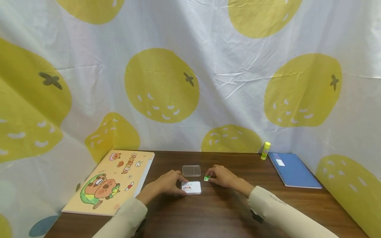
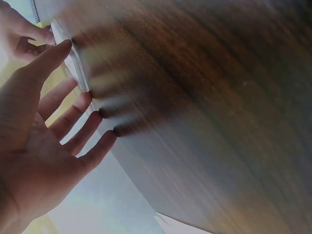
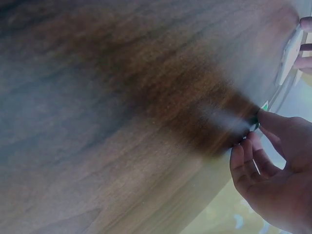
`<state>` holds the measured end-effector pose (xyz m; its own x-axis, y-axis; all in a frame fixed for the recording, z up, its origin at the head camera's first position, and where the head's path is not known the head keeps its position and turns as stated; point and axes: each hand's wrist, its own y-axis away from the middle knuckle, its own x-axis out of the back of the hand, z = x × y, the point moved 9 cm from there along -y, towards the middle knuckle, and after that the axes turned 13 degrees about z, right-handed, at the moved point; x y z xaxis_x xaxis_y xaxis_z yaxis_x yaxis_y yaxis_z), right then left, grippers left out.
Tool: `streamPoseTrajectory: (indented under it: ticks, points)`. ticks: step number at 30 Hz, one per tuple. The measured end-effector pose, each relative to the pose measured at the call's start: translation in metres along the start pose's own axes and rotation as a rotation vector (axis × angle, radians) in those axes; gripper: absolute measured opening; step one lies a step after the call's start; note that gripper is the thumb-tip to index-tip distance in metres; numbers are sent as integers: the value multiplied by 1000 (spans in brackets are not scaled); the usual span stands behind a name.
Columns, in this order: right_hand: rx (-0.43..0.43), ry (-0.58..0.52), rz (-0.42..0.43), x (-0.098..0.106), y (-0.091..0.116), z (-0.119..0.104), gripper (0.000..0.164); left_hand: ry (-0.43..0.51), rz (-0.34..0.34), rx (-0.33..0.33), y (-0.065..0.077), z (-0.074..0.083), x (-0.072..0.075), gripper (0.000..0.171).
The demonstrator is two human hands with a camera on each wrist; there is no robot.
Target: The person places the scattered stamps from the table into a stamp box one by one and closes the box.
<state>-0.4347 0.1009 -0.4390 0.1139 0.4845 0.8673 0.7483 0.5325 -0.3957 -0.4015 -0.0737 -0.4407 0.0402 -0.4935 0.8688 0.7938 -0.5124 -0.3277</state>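
Observation:
A flat white rectangular case [image 1: 194,187] with a small reddish printed picture lies on the dark table. My left hand [image 1: 170,182] holds it by its left end, thumb at the near side and fingers at the far side. In the left wrist view the case [image 2: 77,68] appears edge-on between thumb and fingers of the left hand [image 2: 53,122]. To the right, my right hand [image 1: 222,177] pinches a small green-and-white piece [image 1: 206,178], mostly covered by the fingertips in the right wrist view. Just behind the case lies a clear plastic lid or tray [image 1: 191,171].
An orange folder with cartoon capybaras [image 1: 119,181] lies at the left. On the right is a blue spiral notebook [image 1: 294,170], with a yellow glue stick [image 1: 265,151] upright beside its far corner. A fruit-patterned curtain [image 1: 220,99] encloses the table's back and sides.

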Motion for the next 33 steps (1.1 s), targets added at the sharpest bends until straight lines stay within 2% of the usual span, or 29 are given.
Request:
streamPoseTrajectory:
  ticks: [20, 33]
  points:
    - [38, 12, 50, 1, 3, -5, 19, -7, 8, 17, -1, -5, -4, 47]
    - [26, 25, 51, 0, 6, -4, 21, -9, 9, 21, -2, -6, -4, 47]
